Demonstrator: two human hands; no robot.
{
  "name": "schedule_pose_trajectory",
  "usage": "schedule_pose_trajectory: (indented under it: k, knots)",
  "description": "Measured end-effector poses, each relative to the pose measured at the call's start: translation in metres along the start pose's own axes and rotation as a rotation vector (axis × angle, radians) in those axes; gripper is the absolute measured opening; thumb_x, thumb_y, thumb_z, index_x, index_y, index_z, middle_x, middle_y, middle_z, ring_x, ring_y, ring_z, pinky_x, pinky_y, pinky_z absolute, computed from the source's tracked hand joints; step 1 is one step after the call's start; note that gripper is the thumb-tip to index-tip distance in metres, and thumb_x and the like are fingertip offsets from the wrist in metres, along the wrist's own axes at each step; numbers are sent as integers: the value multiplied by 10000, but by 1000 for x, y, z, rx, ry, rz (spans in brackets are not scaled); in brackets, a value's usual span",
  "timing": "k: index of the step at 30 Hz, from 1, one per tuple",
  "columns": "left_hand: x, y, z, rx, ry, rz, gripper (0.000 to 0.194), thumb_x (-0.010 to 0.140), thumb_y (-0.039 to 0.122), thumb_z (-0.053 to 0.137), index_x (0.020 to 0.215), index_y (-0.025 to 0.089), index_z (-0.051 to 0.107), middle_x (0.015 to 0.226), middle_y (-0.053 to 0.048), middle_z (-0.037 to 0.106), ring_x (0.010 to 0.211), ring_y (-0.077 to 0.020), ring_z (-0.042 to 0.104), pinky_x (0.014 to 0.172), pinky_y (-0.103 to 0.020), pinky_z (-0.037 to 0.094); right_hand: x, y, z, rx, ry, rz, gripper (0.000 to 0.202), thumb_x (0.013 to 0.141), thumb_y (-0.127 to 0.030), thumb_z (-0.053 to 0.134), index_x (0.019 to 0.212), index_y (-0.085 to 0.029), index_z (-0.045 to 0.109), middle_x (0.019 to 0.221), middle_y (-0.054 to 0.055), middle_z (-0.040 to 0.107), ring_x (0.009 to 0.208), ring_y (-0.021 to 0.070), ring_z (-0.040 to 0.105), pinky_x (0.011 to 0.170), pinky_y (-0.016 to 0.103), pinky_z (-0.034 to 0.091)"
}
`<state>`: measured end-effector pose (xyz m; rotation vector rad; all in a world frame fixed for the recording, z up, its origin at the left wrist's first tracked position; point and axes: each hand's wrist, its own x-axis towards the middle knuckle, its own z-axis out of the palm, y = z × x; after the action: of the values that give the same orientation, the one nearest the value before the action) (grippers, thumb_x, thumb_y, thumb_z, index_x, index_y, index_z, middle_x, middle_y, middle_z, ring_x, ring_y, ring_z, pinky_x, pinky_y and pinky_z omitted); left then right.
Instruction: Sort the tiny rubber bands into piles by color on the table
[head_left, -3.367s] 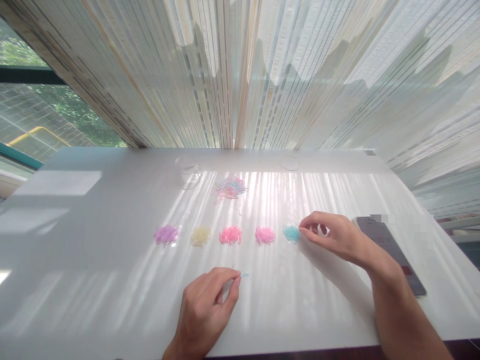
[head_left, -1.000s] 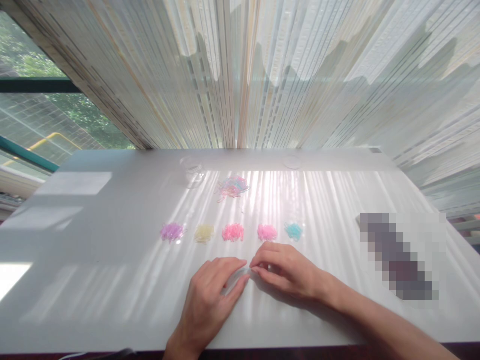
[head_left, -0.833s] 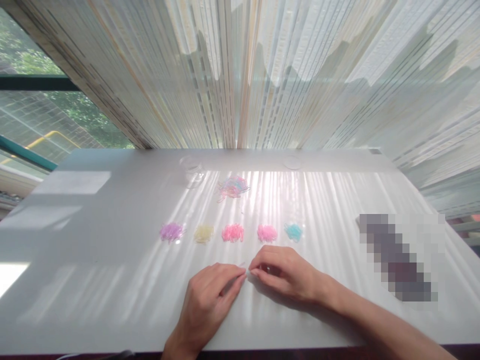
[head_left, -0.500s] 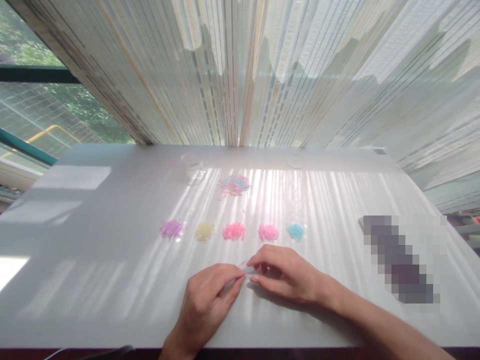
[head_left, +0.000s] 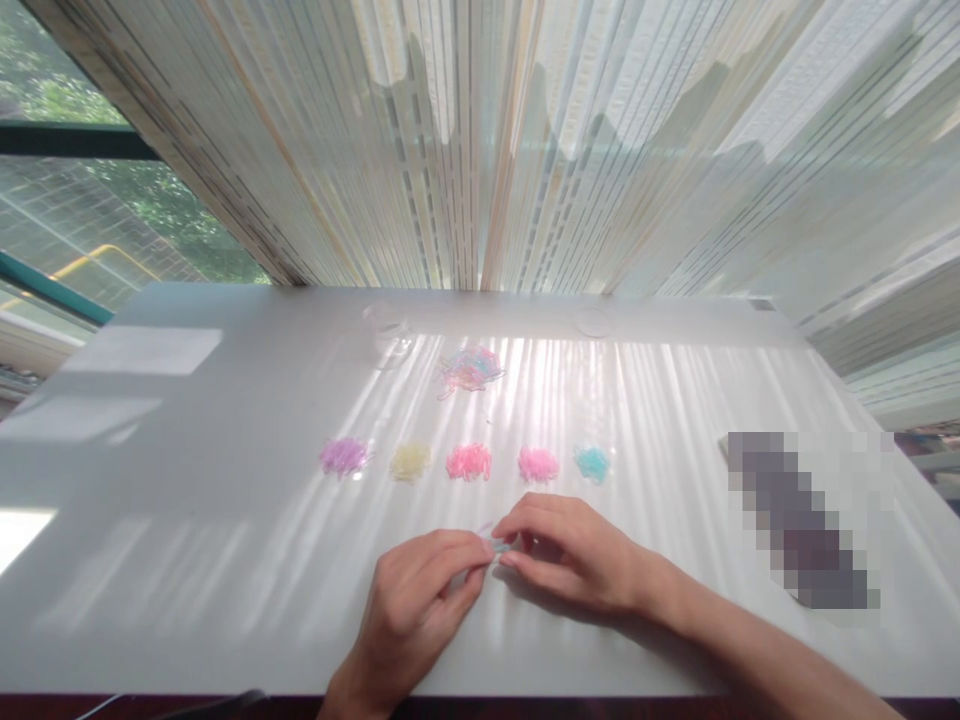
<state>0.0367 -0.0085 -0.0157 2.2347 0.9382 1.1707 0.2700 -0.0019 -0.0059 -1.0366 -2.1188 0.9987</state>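
My left hand (head_left: 431, 590) is closed, its thumb and forefinger pinching small thin bands (head_left: 501, 547) near the table's front middle. Facing it, my right hand (head_left: 574, 550) has its fingers curled and its fingertips at the same bands; how firmly it grips them is hard to see. Beyond the hands lies a row of small piles: purple (head_left: 346, 456), yellow (head_left: 410, 462), coral pink (head_left: 469, 462), light pink (head_left: 538, 463) and blue (head_left: 592, 462). Behind the row sits a mixed-colour pile (head_left: 470, 370) of bands.
On the white table (head_left: 225, 600), a clear container (head_left: 390, 335) stands at the back left of the mixed pile. A clear round lid (head_left: 592, 321) lies at the back. A pixelated dark object (head_left: 806, 525) is at the right. Striped curtains (head_left: 480, 150) hang behind.
The fingertips of my left hand have shifted slightly, and bluish bands show more plainly between the hands. The piles look the same.
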Motion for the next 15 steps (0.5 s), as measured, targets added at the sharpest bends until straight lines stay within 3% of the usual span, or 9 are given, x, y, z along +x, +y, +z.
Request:
schedule_pose_trajectory:
  k: [4,10,15]
  knots:
    - [-1,0,0,-9,-3,5,187,950,49,646,1037,208,694,891,-34,793,779,-147,759,686,-211,599,0,-2,-1,6,1,11,170,1024,-296,599,975,-182,714,823,30,693,693,130,616,678,236,510]
    - [0,2,1,71,-25,-66,76,977,176,677,1049,197,689,864,-32,773,490,-85,538,536,-216,518,0,-2,-1,14,1,1,165,1025,-287,600,965,-182,712,822,25,696,695,127,616,679,234,502]
    - [-1,1,1,54,-31,-59,60,981,166,660,998,198,707,817,-22,768,510,-99,573,550,-220,513,0,-3,-1,-1,-2,-34,184,1044,-303,573,995,-190,709,838,31,711,722,137,631,703,245,518]
